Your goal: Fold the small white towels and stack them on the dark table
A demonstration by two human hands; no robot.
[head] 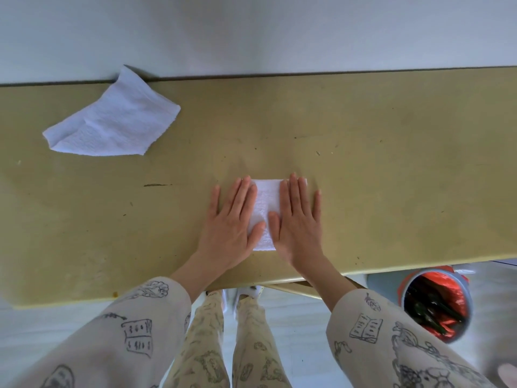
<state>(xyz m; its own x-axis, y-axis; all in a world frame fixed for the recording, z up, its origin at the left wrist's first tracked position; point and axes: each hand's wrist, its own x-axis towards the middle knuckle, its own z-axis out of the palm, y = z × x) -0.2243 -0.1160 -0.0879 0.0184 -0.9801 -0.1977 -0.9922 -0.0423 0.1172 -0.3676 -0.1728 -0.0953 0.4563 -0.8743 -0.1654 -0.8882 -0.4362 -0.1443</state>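
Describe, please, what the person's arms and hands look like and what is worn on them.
Both hands, left hand and right hand, are bare: no gloves or rings visible. Each forearm wears a loose cream sleeve printed with dark line drawings, including an open book.

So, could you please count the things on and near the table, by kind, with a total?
White towels: 2, a folded towel under the left hand and right hand, and a loose towel at far left.
Hands: 2, both flat.
Tables: 1, the table.
Bins: 1, the bin on the floor.
Total: 6
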